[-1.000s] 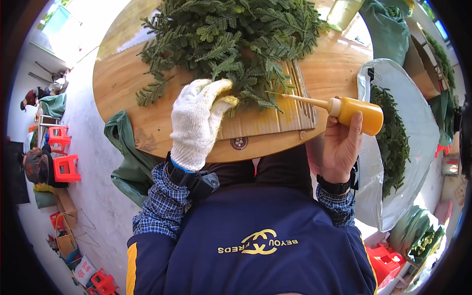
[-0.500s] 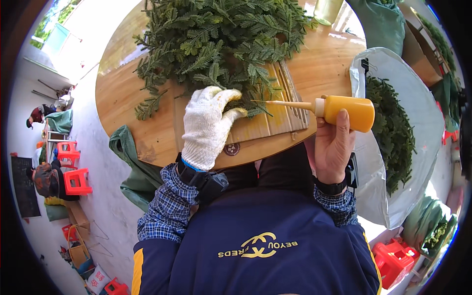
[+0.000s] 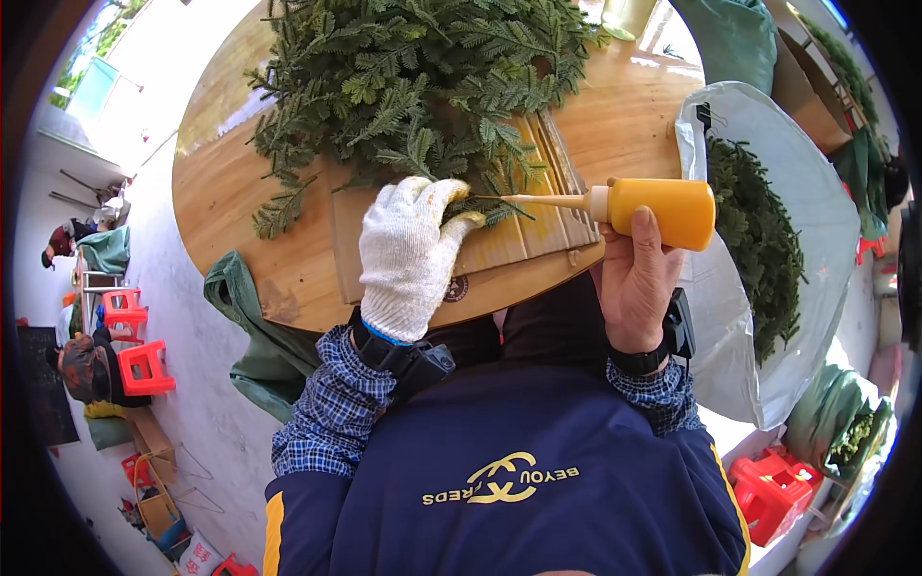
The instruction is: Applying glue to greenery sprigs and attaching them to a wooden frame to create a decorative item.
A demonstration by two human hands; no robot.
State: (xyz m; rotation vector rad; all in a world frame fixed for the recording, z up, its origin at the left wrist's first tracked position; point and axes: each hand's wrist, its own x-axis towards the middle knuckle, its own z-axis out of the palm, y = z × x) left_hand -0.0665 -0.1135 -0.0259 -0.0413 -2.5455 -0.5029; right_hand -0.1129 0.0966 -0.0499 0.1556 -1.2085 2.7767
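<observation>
A squeeze bottle of yellow-orange liquid lies almost level in my bare right hand, with my thumb against its side. Its long thin nozzle points left, its tip close to the gloved fingers of my left hand. That hand wears a white knit glove with yellowed fingertips; its thumb and forefinger pinch a green artificial fir sprig, partly hidden behind them. Beneath lies a flat piece of cardboard with yellow smears. Just beyond my hands spreads a large heap of fir branches.
The round wooden table holds the heap, with a clear container at its far right. A white bag with more greenery hangs open on the right. Green cloth drapes at the left. Red stools and people are farther left.
The bottle and my right hand appear slightly farther left, and the nozzle tip is nearer my gloved fingers. The whole view has shifted a little; both grips look the same.
</observation>
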